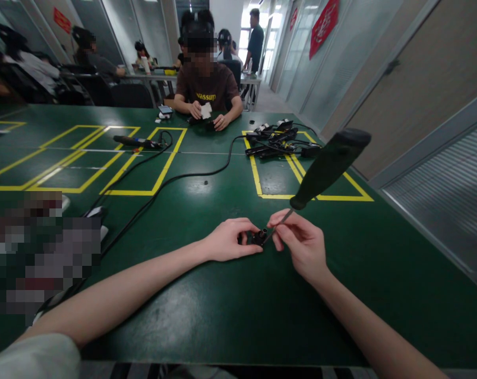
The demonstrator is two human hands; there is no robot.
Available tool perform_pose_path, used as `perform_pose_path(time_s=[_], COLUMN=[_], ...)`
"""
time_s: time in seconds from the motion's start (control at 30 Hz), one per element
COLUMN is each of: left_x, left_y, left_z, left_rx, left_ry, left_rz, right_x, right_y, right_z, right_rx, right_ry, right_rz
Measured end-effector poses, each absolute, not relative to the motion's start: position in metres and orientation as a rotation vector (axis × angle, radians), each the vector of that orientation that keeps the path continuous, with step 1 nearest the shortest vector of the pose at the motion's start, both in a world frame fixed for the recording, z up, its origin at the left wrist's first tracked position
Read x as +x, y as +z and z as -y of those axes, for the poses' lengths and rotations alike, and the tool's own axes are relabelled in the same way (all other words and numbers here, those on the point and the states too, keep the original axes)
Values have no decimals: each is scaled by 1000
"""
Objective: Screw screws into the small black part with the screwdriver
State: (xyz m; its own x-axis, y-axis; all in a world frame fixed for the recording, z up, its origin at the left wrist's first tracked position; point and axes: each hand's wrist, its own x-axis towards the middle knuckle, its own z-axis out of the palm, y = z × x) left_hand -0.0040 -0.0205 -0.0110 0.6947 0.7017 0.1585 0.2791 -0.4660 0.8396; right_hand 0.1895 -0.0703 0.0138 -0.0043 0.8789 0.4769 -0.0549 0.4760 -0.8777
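Observation:
Between the thumb and fingers of my left hand (234,239) is a small black part (258,238) with a short round tube standing up from it, held low over the green table. My right hand (301,242) pinches the thin metal shaft of a screwdriver (329,166) close to its lower end. The screwdriver's dark handle leans up and to the right, above my right hand. Its tip meets or lies just beside the black part; the exact contact is too small to tell.
Black cables and parts (278,139) lie in a heap inside yellow tape at the back right. A dark pen-shaped tool (138,142) with a cord rests at the back left. A long black cable (191,175) crosses the table (175,310). Opposite sits a person (207,79) holding a white piece.

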Motion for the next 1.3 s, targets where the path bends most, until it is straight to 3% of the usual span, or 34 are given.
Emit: perform_pose_path(time_s=[0.4, 0.67, 0.87, 1.3], left_x=[-4, -4, -4, -3], left_y=[-10, -11, -10, -11], left_z=[21, 21, 21, 21], left_rx=[2046, 2037, 2051, 2094], left_ry=[619, 635, 619, 637], left_rz=[-757, -740, -734, -751], right_x=[196, 194, 194, 189], right_y=[13, 10, 8, 11], right_z=[72, 73, 74, 71], right_rx=[-911, -959, -853, -809], right_ry=[443, 613, 659, 518], right_rz=[1610, 1388, 1524, 1560])
